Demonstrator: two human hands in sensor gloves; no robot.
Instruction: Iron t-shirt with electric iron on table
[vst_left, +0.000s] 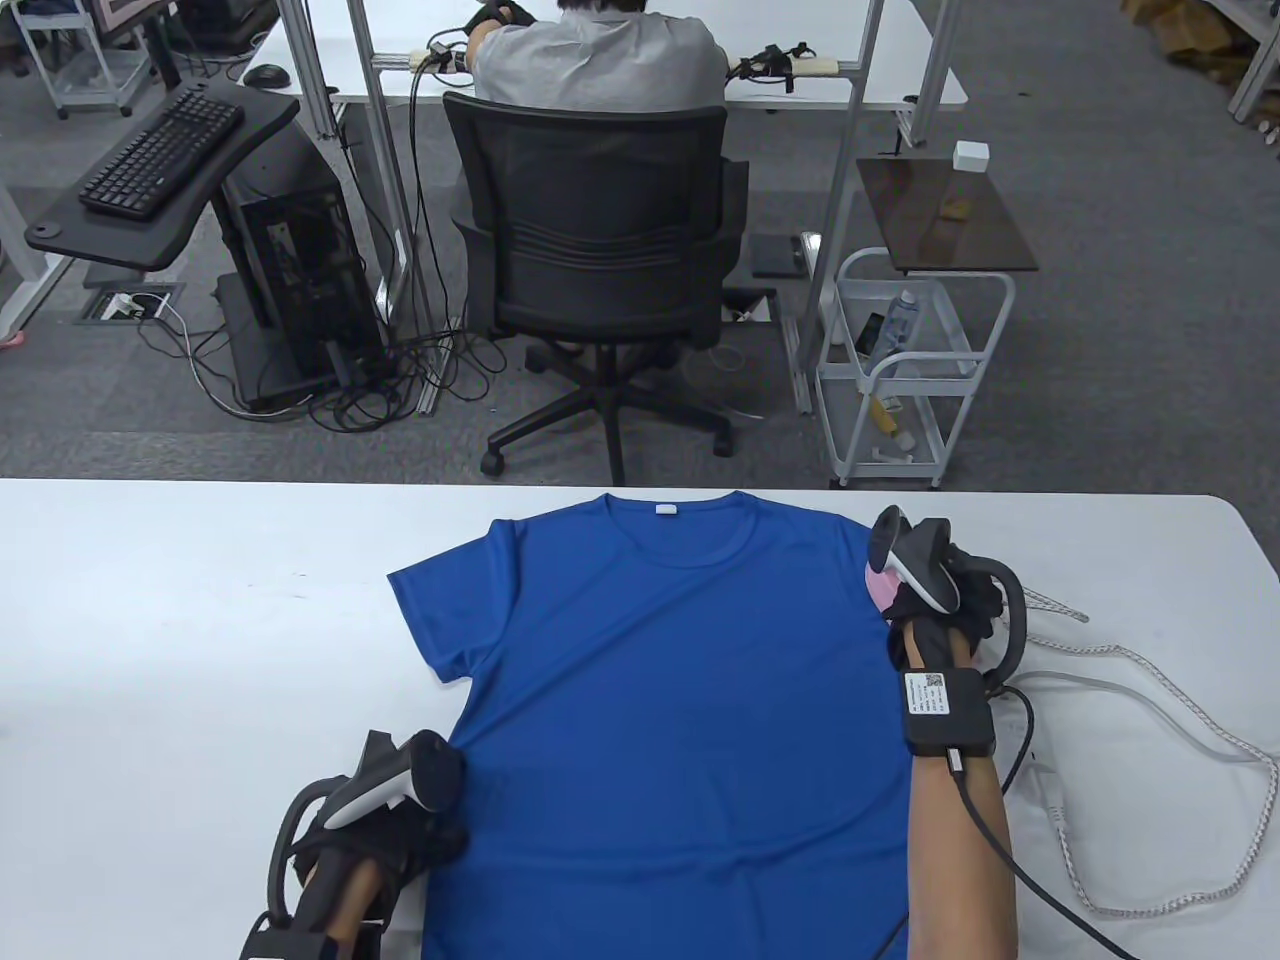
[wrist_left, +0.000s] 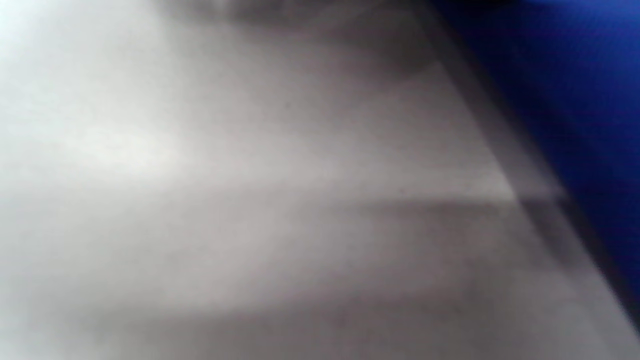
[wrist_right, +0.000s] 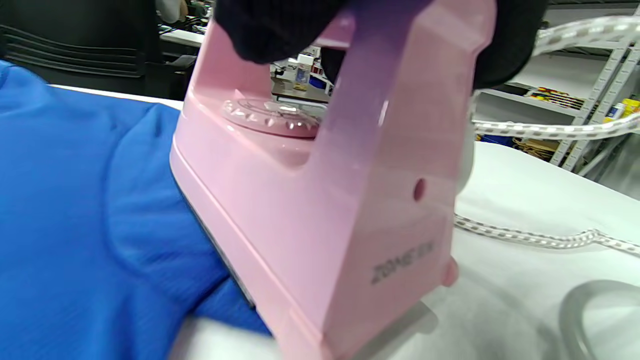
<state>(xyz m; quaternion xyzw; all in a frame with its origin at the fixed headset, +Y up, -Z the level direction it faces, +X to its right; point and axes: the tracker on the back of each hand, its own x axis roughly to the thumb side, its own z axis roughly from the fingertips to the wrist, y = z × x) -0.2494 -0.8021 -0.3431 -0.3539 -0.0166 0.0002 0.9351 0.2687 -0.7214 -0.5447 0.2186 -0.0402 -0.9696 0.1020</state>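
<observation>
A blue t-shirt (vst_left: 660, 700) lies spread flat on the white table (vst_left: 180, 620), collar at the far side. My right hand (vst_left: 940, 590) grips the handle of a pink electric iron (vst_left: 882, 588) at the shirt's right sleeve. In the right wrist view the iron (wrist_right: 320, 200) sits on the edge of the blue sleeve (wrist_right: 100, 210), and my gloved fingers (wrist_right: 270, 25) wrap its handle. My left hand (vst_left: 385, 830) rests at the shirt's left lower edge; how its fingers lie is hidden. The left wrist view is blurred, with only table and blue cloth (wrist_left: 575, 100).
The iron's white braided cord (vst_left: 1180, 720) loops over the table to the right of my right arm. Beyond the table's far edge are an office chair (vst_left: 600, 250) with a seated person and a white cart (vst_left: 910, 370).
</observation>
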